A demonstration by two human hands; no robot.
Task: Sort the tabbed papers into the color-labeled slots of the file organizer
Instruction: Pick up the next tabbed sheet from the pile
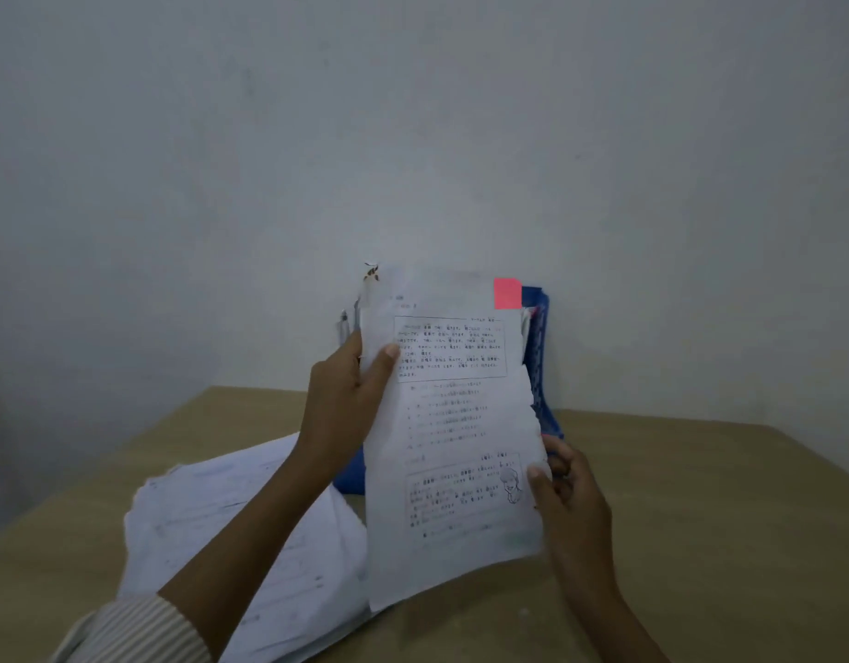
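I hold a printed white sheet (453, 447) upright in front of me, with a pink tab (507, 293) stuck at its top right corner. My left hand (348, 390) grips its upper left edge, thumb on the front. My right hand (563, 490) pinches its lower right edge. Behind the sheet stands the blue file organizer (542, 370), mostly hidden, with papers showing in it; its slot labels are out of sight. A spread pile of more papers (231, 523) lies on the table under my left forearm.
The tan wooden table (700, 519) runs to a plain grey wall (413, 136) just behind the organizer. Bare tabletop shows to the right of my right hand and at the far left.
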